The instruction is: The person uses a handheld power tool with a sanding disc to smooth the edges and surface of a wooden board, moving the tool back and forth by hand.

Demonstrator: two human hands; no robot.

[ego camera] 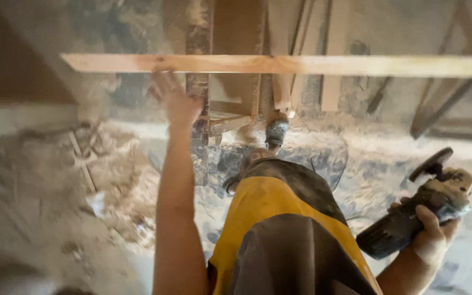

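A long pale wooden board (301,65) runs level across the upper part of the view. My left hand (173,97) reaches forward and rests against its near edge toward the left end, fingers spread. My right hand (431,235) at the lower right grips a dusty angle grinder (416,210) by its body, the disc end pointing up and away from me. My yellow and dark shorts and one leg with a dusty shoe (276,131) show below the board.
Several wooden planks (293,33) and a beam (199,93) stand upright behind the board. Sawdust and wood scraps (83,158) cover the floor at the left. A dark metal frame (438,109) leans at the right.
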